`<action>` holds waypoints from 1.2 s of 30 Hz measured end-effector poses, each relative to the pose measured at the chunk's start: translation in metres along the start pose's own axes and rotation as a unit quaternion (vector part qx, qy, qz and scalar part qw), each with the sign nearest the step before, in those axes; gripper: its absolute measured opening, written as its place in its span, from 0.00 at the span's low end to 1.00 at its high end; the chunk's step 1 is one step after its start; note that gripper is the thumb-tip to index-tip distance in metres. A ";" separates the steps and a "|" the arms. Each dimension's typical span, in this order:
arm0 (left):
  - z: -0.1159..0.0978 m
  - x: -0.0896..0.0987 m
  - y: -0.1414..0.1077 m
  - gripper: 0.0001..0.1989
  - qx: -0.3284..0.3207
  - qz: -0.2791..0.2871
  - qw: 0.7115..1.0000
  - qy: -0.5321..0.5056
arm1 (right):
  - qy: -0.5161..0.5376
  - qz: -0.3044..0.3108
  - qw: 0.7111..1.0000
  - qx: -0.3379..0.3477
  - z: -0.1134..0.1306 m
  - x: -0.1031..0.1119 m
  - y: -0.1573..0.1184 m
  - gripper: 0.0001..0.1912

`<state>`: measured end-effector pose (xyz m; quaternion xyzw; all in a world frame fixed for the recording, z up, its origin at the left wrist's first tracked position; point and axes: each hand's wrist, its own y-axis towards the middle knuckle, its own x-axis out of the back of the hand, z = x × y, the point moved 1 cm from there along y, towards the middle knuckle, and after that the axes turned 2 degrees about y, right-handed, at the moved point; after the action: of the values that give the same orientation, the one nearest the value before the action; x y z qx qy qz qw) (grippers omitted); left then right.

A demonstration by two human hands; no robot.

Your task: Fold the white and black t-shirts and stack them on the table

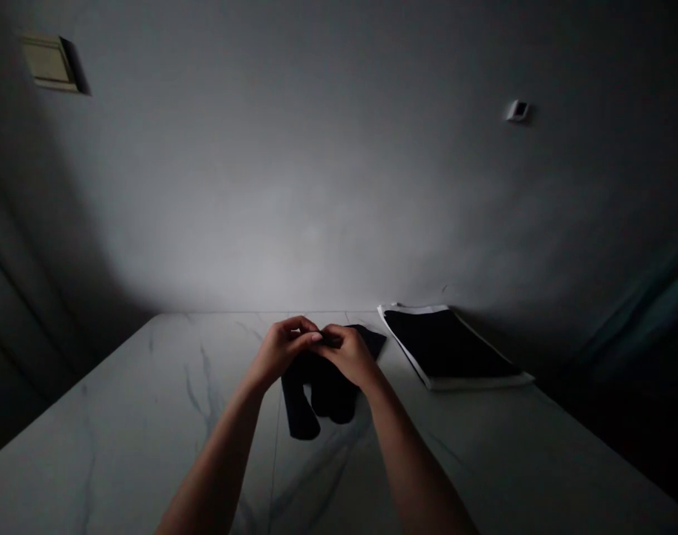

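Observation:
Black sock-like cloth hangs below my hands in the middle of the table, with two rounded ends pointing toward me. My left hand pinches its upper edge between thumb and fingers. Close beside it, almost touching, my right hand grips the same bunched edge. A dark flat corner of fabric shows behind my right wrist; whether it belongs to the held cloth I cannot tell. Dim light hides the folds and the exact way the fingers sit.
The marble-patterned table meets a grey wall. To the right lies a stack of white sheets with a black top. A switch plate and a small white device are on the wall. Dark curtain-like fabric is at far right.

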<state>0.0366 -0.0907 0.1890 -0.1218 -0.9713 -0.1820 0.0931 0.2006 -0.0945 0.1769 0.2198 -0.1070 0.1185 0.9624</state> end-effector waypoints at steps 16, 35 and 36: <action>-0.022 0.021 -0.008 0.12 -0.027 -0.135 0.990 0.018 | -0.030 -0.044 0.995 0.082 0.026 0.008 -0.007 0.06; -0.017 -0.016 -0.008 0.12 -0.118 -0.046 0.972 0.197 | -0.076 -0.095 0.984 0.132 0.025 0.003 -0.005 0.08; -0.015 -0.017 -0.006 0.12 -0.109 -0.057 0.980 0.153 | -0.047 -0.101 0.986 0.121 0.023 0.004 -0.004 0.10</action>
<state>0.0530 -0.1051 0.1965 -0.0463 -0.9250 -0.3087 0.2165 0.2022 -0.1072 0.1968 0.3500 -0.1143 0.0224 0.9295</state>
